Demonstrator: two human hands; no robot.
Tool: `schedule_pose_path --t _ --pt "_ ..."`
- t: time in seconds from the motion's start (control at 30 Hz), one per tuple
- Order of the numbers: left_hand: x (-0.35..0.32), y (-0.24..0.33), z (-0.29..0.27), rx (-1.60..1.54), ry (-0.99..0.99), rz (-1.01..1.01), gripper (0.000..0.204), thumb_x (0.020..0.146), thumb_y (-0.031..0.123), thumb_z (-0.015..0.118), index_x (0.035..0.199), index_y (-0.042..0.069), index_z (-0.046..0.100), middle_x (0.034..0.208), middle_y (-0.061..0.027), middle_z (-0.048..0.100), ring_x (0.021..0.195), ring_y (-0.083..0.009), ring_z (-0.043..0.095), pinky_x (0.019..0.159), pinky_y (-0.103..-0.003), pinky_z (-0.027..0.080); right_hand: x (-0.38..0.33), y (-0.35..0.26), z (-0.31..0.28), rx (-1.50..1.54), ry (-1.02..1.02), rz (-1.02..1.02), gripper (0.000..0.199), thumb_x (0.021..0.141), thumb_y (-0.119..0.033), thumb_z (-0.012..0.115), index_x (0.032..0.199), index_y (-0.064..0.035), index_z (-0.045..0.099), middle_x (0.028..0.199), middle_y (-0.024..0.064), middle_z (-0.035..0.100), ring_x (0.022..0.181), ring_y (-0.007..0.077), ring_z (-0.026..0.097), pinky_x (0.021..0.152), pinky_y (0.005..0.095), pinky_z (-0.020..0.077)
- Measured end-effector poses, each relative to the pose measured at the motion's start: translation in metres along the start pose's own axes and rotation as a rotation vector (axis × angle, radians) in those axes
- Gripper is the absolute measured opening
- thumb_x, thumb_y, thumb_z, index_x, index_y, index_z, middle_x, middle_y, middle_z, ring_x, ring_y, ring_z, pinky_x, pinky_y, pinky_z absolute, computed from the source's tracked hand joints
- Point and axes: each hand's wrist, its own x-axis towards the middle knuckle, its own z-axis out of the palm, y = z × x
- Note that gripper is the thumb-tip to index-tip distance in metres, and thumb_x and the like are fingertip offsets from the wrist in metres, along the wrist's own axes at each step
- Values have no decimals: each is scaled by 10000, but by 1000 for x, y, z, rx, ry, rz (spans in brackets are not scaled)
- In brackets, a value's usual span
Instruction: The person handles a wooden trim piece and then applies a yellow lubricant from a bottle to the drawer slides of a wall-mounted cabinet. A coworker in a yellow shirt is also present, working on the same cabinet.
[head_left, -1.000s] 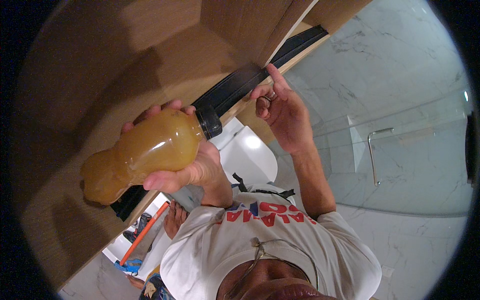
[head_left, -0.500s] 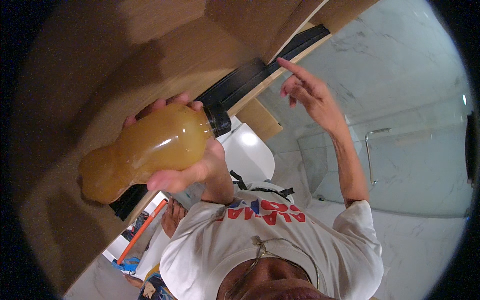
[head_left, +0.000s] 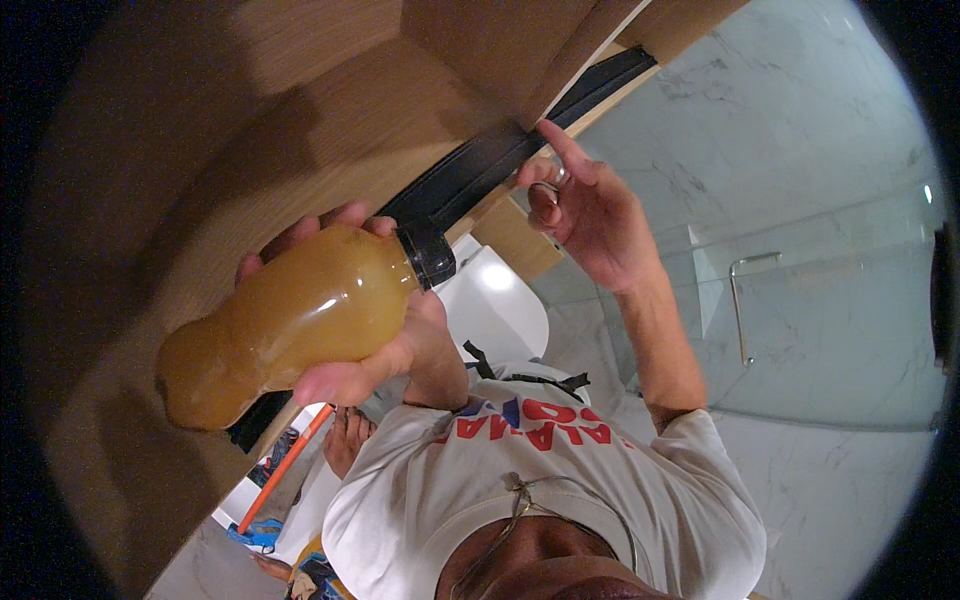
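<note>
My left hand (head_left: 345, 385) is wrapped round a clear, waisted bottle (head_left: 310, 290) of cloudy amber liquid, with its thumb on the near side and its fingers behind. The bottle lies tilted, its black cap (head_left: 427, 255) pointing right and its rounded base to the lower left. My right hand (head_left: 600, 225) holds nothing. Its index finger stretches toward the pale edge of a wooden panel (head_left: 590, 60), while the other fingers are bent; a ring shows on one. I cannot tell whether the index fingertip touches the panel.
Behind the bottle is a wooden cabinet interior (head_left: 330, 130), with a black strip (head_left: 465, 170) along its edge. A white toilet lid (head_left: 495, 300) lies below. To the right stands a glass shower panel with a metal handle (head_left: 737, 310). What looks like another person's hand (head_left: 348, 438) shows near an orange bar (head_left: 285, 470).
My right hand has moved left and turned, bringing its index fingertip closer to the panel's edge. The bottle has shifted slightly down in my left hand's unchanged hold.
</note>
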Motion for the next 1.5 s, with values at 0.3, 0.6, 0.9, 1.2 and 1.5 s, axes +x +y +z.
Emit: schedule_pose_path --t 0.3,0.6,0.9,1.2,1.5 --pt "1 4 2 71 33 10 1084 790 917 225 1412 36 335 1064 -216 588 842 -363 628 664 -407 552 -2 11 12 196 -86 36 486 981 -289 453 1436 -119 448 1086 128 663 730 150 549 738 316 445" --pt "5 -1 -2 43 -30 82 1063 800 903 268 1406 32 316 1064 -214 576 846 -359 627 662 -420 547 -9 15 0 139 39 -45 536 962 -277 449 1468 -108 400 971 115 658 728 144 551 745 304 450" --pt "1 1 4 14 -65 60 1082 770 917 326 1407 42 303 1089 -199 567 855 -348 634 688 -417 553 -4 3 18 45 -60 -111 636 1038 -310 402 1573 -122 115 1013 149 633 723 157 530 703 284 445" --pt "-2 -2 5 -25 -88 45 1076 767 916 347 1413 58 295 1101 -182 565 882 -338 622 727 -419 536 -8 -8 29 -109 38 -143 714 966 -338 520 1559 -120 188 975 128 665 702 134 546 689 261 458" --pt "-6 -2 9 -40 -97 120 984 828 850 387 1415 65 300 1125 -178 565 917 -342 629 787 -419 527 -33 -8 30 -396 -105 -346 617 1010 -209 495 1550 -58 237 985 122 658 775 110 576 683 256 443"
